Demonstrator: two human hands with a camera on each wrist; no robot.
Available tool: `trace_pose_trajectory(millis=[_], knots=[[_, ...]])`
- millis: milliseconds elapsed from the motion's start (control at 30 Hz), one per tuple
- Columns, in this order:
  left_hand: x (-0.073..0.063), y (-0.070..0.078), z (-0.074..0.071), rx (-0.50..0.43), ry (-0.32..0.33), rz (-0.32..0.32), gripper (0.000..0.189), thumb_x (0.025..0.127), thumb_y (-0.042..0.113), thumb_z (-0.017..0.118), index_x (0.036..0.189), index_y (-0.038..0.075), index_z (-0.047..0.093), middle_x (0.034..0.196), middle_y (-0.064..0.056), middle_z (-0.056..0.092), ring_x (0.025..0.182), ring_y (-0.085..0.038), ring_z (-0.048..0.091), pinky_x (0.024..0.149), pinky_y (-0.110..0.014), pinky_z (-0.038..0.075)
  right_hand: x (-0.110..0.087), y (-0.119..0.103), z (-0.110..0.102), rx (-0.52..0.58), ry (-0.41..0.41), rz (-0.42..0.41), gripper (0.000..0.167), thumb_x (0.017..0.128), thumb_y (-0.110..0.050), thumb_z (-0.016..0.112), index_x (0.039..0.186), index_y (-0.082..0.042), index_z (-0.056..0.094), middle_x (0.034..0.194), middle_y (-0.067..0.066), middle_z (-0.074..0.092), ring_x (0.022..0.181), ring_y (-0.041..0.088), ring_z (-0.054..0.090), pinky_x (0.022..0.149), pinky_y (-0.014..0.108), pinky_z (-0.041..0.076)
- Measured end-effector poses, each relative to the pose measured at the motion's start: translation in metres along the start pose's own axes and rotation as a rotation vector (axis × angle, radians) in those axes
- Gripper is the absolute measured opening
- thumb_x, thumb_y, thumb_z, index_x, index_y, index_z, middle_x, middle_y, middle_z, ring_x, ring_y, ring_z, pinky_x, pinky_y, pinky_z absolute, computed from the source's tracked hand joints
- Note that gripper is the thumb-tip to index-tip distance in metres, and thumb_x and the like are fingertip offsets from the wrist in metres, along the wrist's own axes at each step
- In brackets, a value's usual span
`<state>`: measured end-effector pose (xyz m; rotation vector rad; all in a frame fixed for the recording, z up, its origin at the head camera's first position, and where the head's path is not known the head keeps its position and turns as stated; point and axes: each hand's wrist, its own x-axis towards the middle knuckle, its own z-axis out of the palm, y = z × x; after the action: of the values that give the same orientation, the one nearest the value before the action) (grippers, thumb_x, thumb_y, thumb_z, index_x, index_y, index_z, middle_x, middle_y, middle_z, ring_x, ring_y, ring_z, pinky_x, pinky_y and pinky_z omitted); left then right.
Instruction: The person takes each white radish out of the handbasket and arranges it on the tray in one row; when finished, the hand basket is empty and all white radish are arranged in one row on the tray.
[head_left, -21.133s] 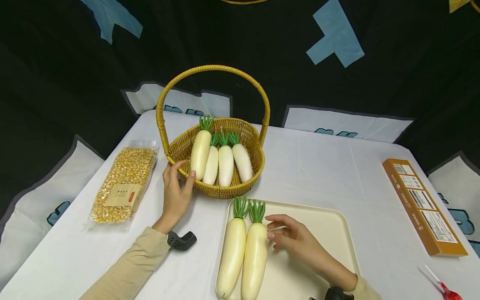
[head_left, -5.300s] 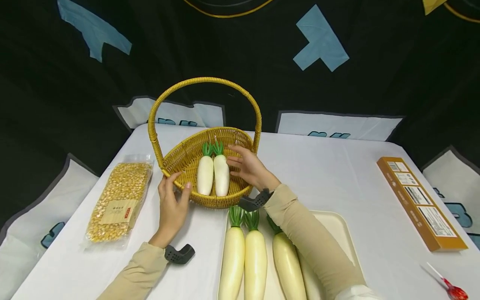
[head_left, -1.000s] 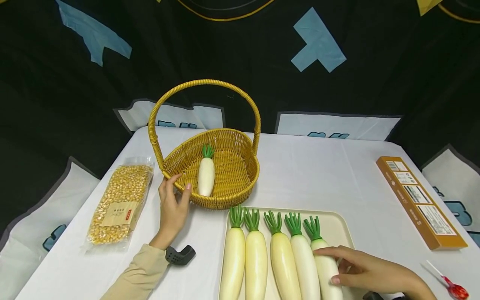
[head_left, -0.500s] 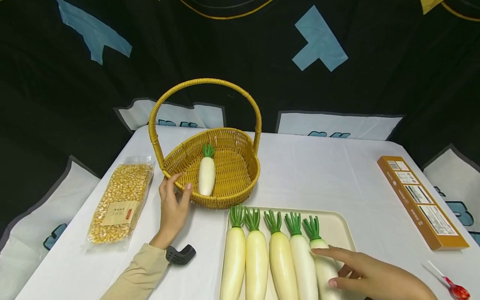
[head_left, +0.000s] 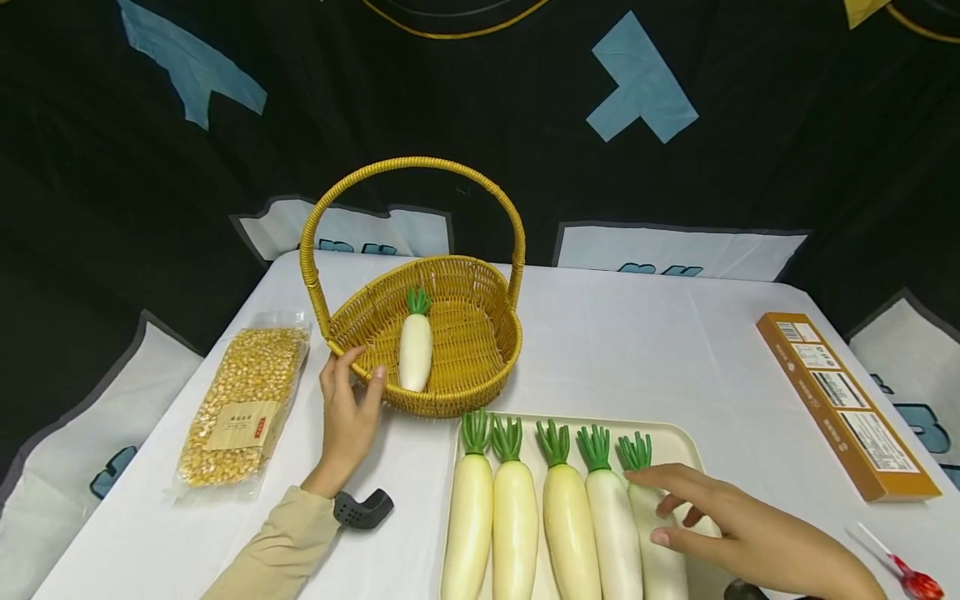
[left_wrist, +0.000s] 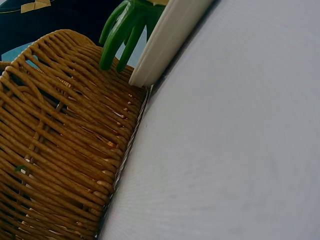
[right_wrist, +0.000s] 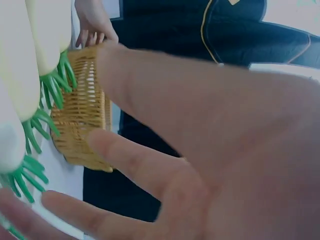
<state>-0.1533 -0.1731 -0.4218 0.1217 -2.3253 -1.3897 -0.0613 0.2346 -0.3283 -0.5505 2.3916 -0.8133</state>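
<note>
One white radish [head_left: 416, 352] with a green top lies in the wicker basket [head_left: 480, 392]. My left hand [head_left: 349, 421] holds the basket's front left rim, with the thumb on the front. Several more radishes [head_left: 572, 533] lie side by side on the cream tray [head_left: 667, 442], tops pointing away. Over the rightmost radish [head_left: 660, 550] is my right hand [head_left: 742, 529], its fingers spread and the thumb apart. Nothing is held in that palm in the right wrist view. The left wrist view shows the basket's woven side [left_wrist: 65, 140] but no fingers.
A bag of corn kernels [head_left: 243, 400] lies left of the basket. On the right are a brown box [head_left: 847, 408] and a red lollipop [head_left: 918, 582]. A black cloth [head_left: 480, 100] hangs behind the white table [head_left: 630, 350].
Several radishes have gone from the basket to the tray, leaving one in the basket. Lately the right hand has let go of the rightmost radish. The left hand stays on the basket.
</note>
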Motion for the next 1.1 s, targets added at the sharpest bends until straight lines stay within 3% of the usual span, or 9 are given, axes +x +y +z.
trace_pose_trajectory(millis=[67, 200, 400, 600, 767, 933, 1100], knots=[[0.000, 0.000, 0.000, -0.001, -0.002, -0.002, 0.044, 0.092, 0.030, 0.050, 0.131, 0.014, 0.038, 0.140, -0.021, 0.020, 0.100, -0.027, 0.042, 0.084, -0.038, 0.035, 0.006, -0.003, -0.001, -0.020, 0.044, -0.105, 0.049, 0.089, -0.039, 0.053, 0.134, -0.025, 0.039, 0.126, 0.004, 0.048, 0.094, 0.004, 0.053, 0.066, 0.023, 0.048], [0.000, 0.001, -0.001, -0.001, -0.001, -0.005, 0.043, 0.092, 0.030, 0.050, 0.130, 0.014, 0.038, 0.140, -0.021, 0.020, 0.098, -0.026, 0.043, 0.083, -0.036, 0.035, 0.022, -0.011, -0.002, 0.018, 0.069, -0.234, 0.041, 0.091, -0.033, 0.052, 0.130, -0.028, 0.042, 0.125, 0.003, 0.050, 0.095, 0.004, 0.055, 0.070, 0.023, 0.048], [0.000, 0.002, -0.003, 0.000, -0.006, -0.008, 0.044, 0.092, 0.031, 0.049, 0.131, 0.014, 0.037, 0.141, -0.020, 0.019, 0.097, -0.026, 0.043, 0.082, -0.034, 0.033, 0.066, -0.025, -0.003, 0.212, -0.013, -0.347, 0.037, 0.094, -0.023, 0.047, 0.131, -0.017, 0.045, 0.126, 0.010, 0.052, 0.103, 0.011, 0.056, 0.079, 0.026, 0.048], [-0.001, 0.001, -0.001, -0.005, -0.008, 0.000, 0.044, 0.092, 0.031, 0.049, 0.130, 0.013, 0.038, 0.139, -0.020, 0.021, 0.093, -0.026, 0.042, 0.079, -0.033, 0.033, 0.125, -0.044, 0.006, 0.654, -0.145, -0.346, 0.044, 0.095, -0.020, 0.046, 0.135, -0.002, 0.038, 0.132, 0.021, 0.047, 0.112, 0.022, 0.055, 0.092, 0.039, 0.045], [-0.002, 0.000, 0.002, 0.000, -0.009, 0.001, 0.043, 0.092, 0.030, 0.050, 0.130, 0.015, 0.038, 0.140, -0.020, 0.021, 0.091, -0.024, 0.042, 0.078, -0.032, 0.033, 0.167, -0.062, 0.008, 0.999, -0.211, -0.314, 0.051, 0.094, -0.018, 0.047, 0.138, 0.001, 0.029, 0.137, 0.026, 0.039, 0.118, 0.022, 0.052, 0.100, 0.033, 0.040], [-0.001, 0.001, 0.002, 0.001, -0.002, 0.012, 0.042, 0.092, 0.030, 0.050, 0.129, 0.014, 0.038, 0.139, -0.020, 0.021, 0.091, -0.024, 0.042, 0.077, -0.032, 0.033, 0.202, -0.089, 0.003, 1.148, -0.150, -0.246, 0.051, 0.093, -0.011, 0.048, 0.139, -0.001, 0.029, 0.138, 0.028, 0.037, 0.123, 0.027, 0.047, 0.100, 0.031, 0.038], [0.000, 0.002, -0.001, 0.014, 0.002, 0.009, 0.043, 0.092, 0.030, 0.050, 0.130, 0.014, 0.038, 0.139, -0.021, 0.021, 0.094, -0.027, 0.043, 0.079, -0.033, 0.033, 0.232, -0.111, 0.003, 1.238, -0.034, -0.257, 0.046, 0.095, -0.003, 0.040, 0.139, 0.003, 0.028, 0.140, 0.029, 0.033, 0.127, 0.033, 0.038, 0.104, 0.035, 0.034]])
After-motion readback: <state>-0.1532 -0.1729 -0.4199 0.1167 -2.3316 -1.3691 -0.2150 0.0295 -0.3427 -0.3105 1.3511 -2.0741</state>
